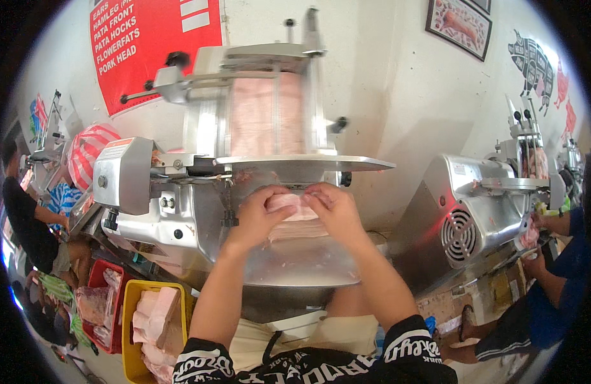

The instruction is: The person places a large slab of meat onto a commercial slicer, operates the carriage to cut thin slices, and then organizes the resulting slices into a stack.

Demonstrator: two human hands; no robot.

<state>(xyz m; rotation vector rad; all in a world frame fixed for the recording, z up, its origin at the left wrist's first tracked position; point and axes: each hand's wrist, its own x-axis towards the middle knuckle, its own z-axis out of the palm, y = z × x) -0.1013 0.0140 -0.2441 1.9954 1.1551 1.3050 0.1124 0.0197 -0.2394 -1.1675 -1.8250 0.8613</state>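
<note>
Against the pale wall stands a large, shiny steel meat slicer, its upright carriage holding a tall frozen block of pale pink meat. Below it, a smooth, curved metal receiving tray carries a low stack of thin pink meat slices. Left hand and right hand meet over the stack, fingers curled shut, pinching the top slice between them.

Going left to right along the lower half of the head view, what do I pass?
Red crate → yellow crate of meat → left hand → meat slices → right hand → second slicer → a co-worker's blue sleeve.
</note>
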